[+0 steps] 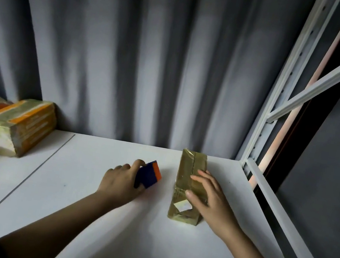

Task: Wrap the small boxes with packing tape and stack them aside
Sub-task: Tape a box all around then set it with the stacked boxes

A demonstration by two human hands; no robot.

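A long box wrapped in brownish tape (188, 174) lies on the white table (84, 204), right of centre, with a pale label on its near end. My right hand (208, 200) rests on its right side, fingers straight, thumb across the top. My left hand (122, 181) grips a small dark blue and orange object (149, 173), possibly a tape dispenser or small box, on the table left of the wrapped box.
Tape-wrapped boxes with orange markings (14, 125) are stacked at the far left of the table. A grey curtain (132, 55) hangs behind. A white metal shelf frame (281, 102) stands along the right edge.
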